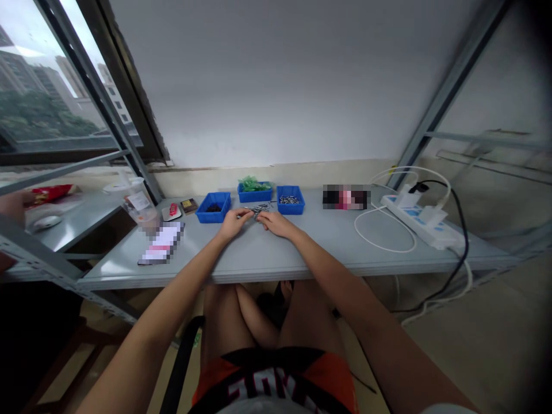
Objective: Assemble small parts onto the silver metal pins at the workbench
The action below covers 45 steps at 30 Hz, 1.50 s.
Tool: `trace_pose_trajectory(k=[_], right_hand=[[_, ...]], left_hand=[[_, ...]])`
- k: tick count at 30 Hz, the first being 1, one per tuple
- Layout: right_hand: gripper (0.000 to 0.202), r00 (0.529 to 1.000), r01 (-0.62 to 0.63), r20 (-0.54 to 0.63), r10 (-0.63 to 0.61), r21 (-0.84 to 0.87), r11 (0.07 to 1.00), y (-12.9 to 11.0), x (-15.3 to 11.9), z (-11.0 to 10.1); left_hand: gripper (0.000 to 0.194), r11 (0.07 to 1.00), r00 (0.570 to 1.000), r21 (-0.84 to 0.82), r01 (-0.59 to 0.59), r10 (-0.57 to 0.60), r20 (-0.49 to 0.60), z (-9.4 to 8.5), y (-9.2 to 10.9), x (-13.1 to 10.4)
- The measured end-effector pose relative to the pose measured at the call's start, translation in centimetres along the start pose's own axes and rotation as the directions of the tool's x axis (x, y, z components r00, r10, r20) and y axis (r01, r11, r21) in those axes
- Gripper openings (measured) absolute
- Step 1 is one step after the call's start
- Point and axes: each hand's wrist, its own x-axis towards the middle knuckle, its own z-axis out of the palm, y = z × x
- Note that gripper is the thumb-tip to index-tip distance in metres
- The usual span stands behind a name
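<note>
My left hand (235,223) and my right hand (276,223) meet above the desk, their fingertips pinched close together. Whatever small piece sits in the fingers is too small to name. Just beyond the fingertips lies a loose pile of small silvery metal parts (261,207). Behind the left hand stands a blue bin (205,218) with small dark pieces in it. A second blue bin (255,196) at the back holds green plastic pieces (254,184). To its right, another blue bin (291,210) contains small shiny metal parts.
A blurred phone-like object (164,241), a plastic cup (142,208) and a red item on a small pale dish (172,211) are at left. On the right lie a pixelated dark object (346,197), a power strip (425,223) and a looping white cable (383,251).
</note>
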Motion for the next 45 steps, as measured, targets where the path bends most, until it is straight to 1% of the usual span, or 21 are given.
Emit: trace_pose_trajectory(k=[3,5,8,10,11,13,15,17,19,22,25,28,32,34,38,45], right_hand=[[0.024,1.000,-0.021,0.001,0.021,-0.009,1.000,0.0,0.0,0.1],[0.023,0.999,-0.032,0.016,0.032,-0.026,0.999,0.1,0.0,0.1],[0.025,0.998,-0.050,0.031,0.051,-0.027,0.998,0.1,0.0,0.0],[0.025,0.997,-0.072,0.014,0.072,-0.016,0.997,0.0,0.0,-0.1],[0.024,0.997,-0.079,-0.002,0.079,-0.014,0.997,0.0,0.0,-0.2],[0.023,0.996,-0.083,-0.038,0.082,-0.019,0.996,-0.2,0.0,-0.3],[0.023,0.995,-0.071,-0.074,0.069,-0.021,0.997,-0.3,-0.1,-0.4],[0.024,0.994,-0.064,-0.093,0.062,-0.016,0.998,-0.5,-0.1,-0.5],[0.022,0.995,-0.055,-0.080,0.054,-0.018,0.998,-0.6,-0.1,-0.5],[0.019,0.999,-0.041,-0.021,0.040,-0.034,0.999,-0.5,-0.2,-0.5],[0.017,0.998,-0.056,0.002,0.056,-0.040,0.998,-0.6,-0.2,-0.4],[0.020,0.998,-0.057,-0.007,0.057,-0.041,0.998,-0.6,-0.3,-0.4],[0.022,0.999,-0.039,0.021,0.040,-0.030,0.999,-0.5,-0.3,-0.4],[0.021,0.999,-0.045,-0.001,0.045,-0.022,0.999,-0.4,-0.2,-0.6],[0.022,0.993,-0.100,-0.064,0.099,-0.009,0.995,-0.3,-0.3,-1.1],[0.024,0.992,-0.111,-0.059,0.109,-0.032,0.993,-0.2,-0.5,-1.4]], left_hand=[[0.030,0.999,0.999,-0.018,-0.027,0.028,0.046,0.0,-0.1,0.0],[0.029,1.000,0.997,-0.014,-0.022,0.023,0.069,0.1,-0.1,0.0],[0.032,0.999,0.998,-0.024,0.026,-0.025,0.058,0.0,-0.1,0.0],[0.035,0.995,0.997,-0.066,0.075,-0.073,0.035,-0.1,-0.2,0.0],[0.036,0.991,0.995,-0.087,0.097,-0.094,0.039,-0.1,-0.2,0.0],[0.037,0.988,0.990,-0.099,0.122,-0.114,0.083,-0.1,-0.2,-0.1],[0.036,0.993,0.986,-0.053,0.108,-0.100,0.133,-0.1,-0.2,-0.2],[0.035,0.998,0.987,0.021,0.063,-0.066,0.148,-0.1,-0.2,-0.3],[0.033,0.996,0.990,0.091,0.017,-0.030,0.140,0.0,-0.3,-0.3],[0.031,0.990,0.990,0.143,-0.018,-0.002,0.139,-0.1,-0.6,-0.2],[0.031,0.988,0.989,0.149,-0.032,0.010,0.145,-0.1,-0.8,-0.2],[0.033,0.988,0.987,0.150,-0.042,0.018,0.158,0.0,-0.8,-0.2],[0.032,0.986,0.983,0.158,-0.053,0.024,0.179,0.0,-0.7,-0.3],[0.031,0.984,0.983,0.169,-0.057,0.026,0.183,-0.2,-0.6,-0.3],[0.029,0.979,0.982,0.193,-0.069,0.033,0.186,-0.8,-0.3,-0.3],[0.027,0.974,0.991,0.217,-0.070,0.042,0.130,-1.0,-0.2,-0.2]])
